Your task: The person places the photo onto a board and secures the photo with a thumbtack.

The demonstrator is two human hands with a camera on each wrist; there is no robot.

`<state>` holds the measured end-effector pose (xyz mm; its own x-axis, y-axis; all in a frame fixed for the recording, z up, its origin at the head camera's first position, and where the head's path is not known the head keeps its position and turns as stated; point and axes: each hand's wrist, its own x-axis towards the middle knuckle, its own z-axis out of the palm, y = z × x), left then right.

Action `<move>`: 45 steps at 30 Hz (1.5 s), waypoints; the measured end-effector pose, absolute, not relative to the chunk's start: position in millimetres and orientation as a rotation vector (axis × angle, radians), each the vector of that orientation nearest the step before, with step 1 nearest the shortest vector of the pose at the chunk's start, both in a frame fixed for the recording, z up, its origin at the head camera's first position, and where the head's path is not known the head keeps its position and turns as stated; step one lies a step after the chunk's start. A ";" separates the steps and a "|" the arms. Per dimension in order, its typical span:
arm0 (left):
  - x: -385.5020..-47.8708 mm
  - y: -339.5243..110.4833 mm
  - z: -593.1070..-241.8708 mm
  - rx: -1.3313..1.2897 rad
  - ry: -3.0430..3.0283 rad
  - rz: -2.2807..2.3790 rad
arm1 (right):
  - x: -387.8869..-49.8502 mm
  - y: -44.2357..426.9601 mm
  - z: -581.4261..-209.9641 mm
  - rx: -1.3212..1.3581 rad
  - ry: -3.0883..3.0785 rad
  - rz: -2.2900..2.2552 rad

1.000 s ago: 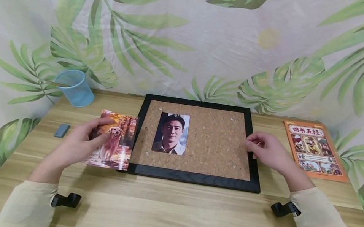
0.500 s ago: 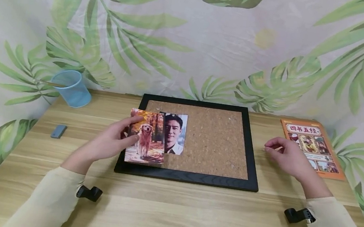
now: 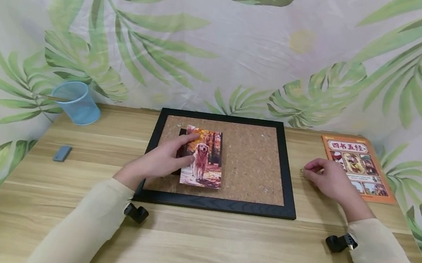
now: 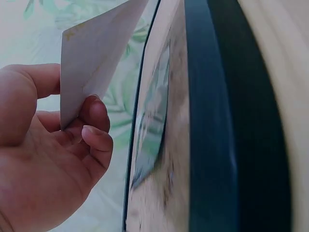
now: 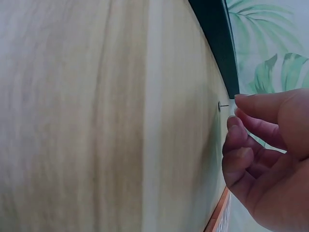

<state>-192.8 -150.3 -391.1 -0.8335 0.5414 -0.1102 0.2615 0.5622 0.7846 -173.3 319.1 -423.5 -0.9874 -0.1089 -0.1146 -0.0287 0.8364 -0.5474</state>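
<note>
The left hand (image 3: pixel 165 156) grips a photo of a golden retriever (image 3: pixel 209 171) by its left edge. In the left wrist view, the white back of that photo (image 4: pixel 91 58) is held between thumb and fingers, raised off the board. The portrait photo (image 4: pixel 154 116) lies on the cork board (image 3: pixel 254 168) below it; in the head view it is mostly covered. Right of the black frame, the right hand (image 3: pixel 330 180) hovers low over the table, fingers bent loosely. Just beyond its fingertips in the right wrist view, a small pin (image 5: pixel 220 105) stands on the table, point away from the surface.
A blue mesh cup (image 3: pixel 83 108) stands at the back left, with a grey-blue eraser-like block (image 3: pixel 62 153) in front of it. An orange illustrated book (image 3: pixel 376 198) lies beyond the right hand. Leaf-patterned cloth (image 3: pixel 246 43) hangs behind the table.
The left hand has carried the dog photo rightward from the board's left side to over the portrait. My right hand has moved off the frame's right edge to the table beside it.
</note>
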 end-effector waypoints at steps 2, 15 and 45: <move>-196.1 -141.7 -390.3 0.645 2.450 1.147 | -175.8 316.8 -423.4 -0.093 2.880 -0.837; -220.5 -91.0 -392.3 0.651 2.382 1.094 | -184.9 312.5 -429.7 -0.080 2.899 -0.775; -242.7 -32.0 -411.8 0.713 2.482 0.723 | -174.0 300.1 -414.5 -0.071 2.973 -0.903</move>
<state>-242.7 -32.0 -411.8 -0.7622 0.5861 -0.2749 0.3468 0.7282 0.5912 -174.0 300.1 -414.5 -0.9984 -0.0536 -0.0189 -0.0340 0.8300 -0.5567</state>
